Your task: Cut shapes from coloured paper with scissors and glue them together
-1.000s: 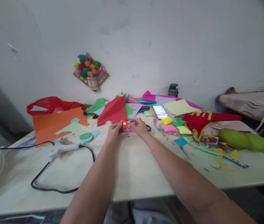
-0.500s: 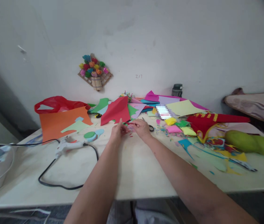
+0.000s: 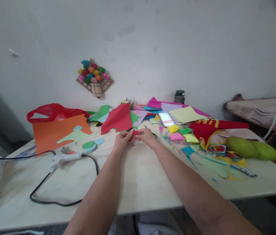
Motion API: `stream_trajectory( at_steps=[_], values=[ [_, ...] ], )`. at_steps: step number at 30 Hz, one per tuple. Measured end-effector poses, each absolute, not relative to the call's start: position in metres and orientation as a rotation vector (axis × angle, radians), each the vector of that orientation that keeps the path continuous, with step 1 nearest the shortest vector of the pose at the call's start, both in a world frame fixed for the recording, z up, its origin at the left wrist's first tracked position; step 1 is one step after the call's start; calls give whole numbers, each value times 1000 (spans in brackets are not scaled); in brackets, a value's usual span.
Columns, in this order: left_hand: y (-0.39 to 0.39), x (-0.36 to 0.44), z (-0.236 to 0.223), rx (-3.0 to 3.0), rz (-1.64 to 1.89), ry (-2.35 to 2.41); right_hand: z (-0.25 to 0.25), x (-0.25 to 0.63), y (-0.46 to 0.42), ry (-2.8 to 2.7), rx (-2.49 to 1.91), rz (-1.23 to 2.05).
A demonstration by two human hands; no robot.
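Note:
Between my two hands, near the middle of the table, is a small red paper piece (image 3: 135,133). My left hand (image 3: 122,139) pinches its left side with the fingers closed. On the other side my right hand (image 3: 147,136) grips it with thumb and fingers. Just beyond them lies a large red sheet (image 3: 118,118) with curved cut-outs along its edge. Scissors (image 3: 154,135) lie partly hidden behind my right hand, a dark handle loop and a blade tip showing. Tiny red scraps rest on the table below the piece.
At left are a white glue gun (image 3: 66,156) with a black cord, green and blue paper discs (image 3: 89,145) and an orange sheet (image 3: 54,133). To the right are coloured packets (image 3: 176,136), paper scraps, a green fruit (image 3: 247,148) and a utility knife (image 3: 245,170).
My hands have come closer together, and the red piece now shows broader between them. The whole view has shifted slightly, so most things sit further left.

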State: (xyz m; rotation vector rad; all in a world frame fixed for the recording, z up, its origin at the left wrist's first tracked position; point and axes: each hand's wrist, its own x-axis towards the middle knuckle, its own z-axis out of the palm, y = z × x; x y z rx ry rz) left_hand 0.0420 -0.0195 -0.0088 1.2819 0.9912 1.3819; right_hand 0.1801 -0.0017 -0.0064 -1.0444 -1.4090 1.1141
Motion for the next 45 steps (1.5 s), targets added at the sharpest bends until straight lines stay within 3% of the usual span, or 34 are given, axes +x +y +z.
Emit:
stream_trajectory(
  at_steps=[12,33,45],
  values=[
    [-16,38,-12,1264,1466,1038,-10,182,0,-1405,-996,1175],
    [-10,38,-17,1204,1391,1100,8,222,18,-1293,-1368,356],
    [1,35,-8,1255,1220,1241,4,241,29,-1363,-1516,412]
  ],
)
